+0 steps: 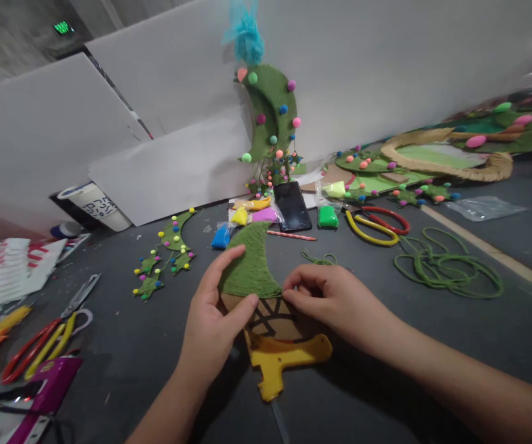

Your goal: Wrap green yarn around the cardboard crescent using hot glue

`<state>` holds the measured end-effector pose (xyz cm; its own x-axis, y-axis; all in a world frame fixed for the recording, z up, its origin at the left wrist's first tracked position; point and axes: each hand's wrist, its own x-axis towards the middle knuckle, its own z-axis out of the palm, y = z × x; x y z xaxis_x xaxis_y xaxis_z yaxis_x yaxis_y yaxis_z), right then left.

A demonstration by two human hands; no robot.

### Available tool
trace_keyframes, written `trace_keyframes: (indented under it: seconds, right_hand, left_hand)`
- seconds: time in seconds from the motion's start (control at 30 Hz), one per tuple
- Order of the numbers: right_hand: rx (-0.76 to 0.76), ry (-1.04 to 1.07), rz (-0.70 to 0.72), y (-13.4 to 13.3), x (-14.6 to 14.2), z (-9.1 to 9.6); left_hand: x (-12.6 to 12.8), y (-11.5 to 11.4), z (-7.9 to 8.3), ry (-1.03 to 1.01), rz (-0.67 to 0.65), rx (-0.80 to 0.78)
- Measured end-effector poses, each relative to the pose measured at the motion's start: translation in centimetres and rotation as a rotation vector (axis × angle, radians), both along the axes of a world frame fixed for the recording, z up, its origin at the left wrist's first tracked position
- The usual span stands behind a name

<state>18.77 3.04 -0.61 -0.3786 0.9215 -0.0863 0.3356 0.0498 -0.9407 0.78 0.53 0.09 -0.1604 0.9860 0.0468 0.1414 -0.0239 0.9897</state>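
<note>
The crescent piece (247,265) was covered with matt green yarn (253,279), which looked fibrous and ridged, and its bare part was of plain brown cardboard (234,303). The glue gun (273,361) seemed of hard yellow plastic, with a slight shine. The table top (122,370) was dark and matt. The phone (292,208) had a smooth, glossy black surface, and the flat bag (488,208) was of clear, wrinkled plastic. The scissors (65,327) had blades of greyish metal and handles that looked like smooth plastic. The blue bow (247,40) appeared to be of thin, sheer netting cloth.
</note>
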Motion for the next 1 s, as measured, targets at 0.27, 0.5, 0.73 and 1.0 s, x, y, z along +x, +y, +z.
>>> trace_keyframes:
  seconds: [0.27, 0.5, 0.73, 1.0]
  right_hand:
    - [-0.077, 0.089, -0.031, -0.5, -0.5, -0.3]
    - [-0.063, 0.073, 0.005, -0.2, -0.3, -0.2]
    - [0.016, 0.007, -0.026, 0.0, -0.1, 0.1]
    - [-0.017, 0.024, 0.02, -0.1, 0.1, 0.1]
  left_hand:
    - [1.1, 0.1, -0.5, -0.332, -0.002, -0.148]
    - [1.2, 0.0, -0.8, -0.36, 0.037, -0.178]
    - [0.4, -0.1, -1.1, -0.333, -0.018, -0.162]
    - [0.4, -0.2, -0.9, -0.36, -0.063, -0.23]
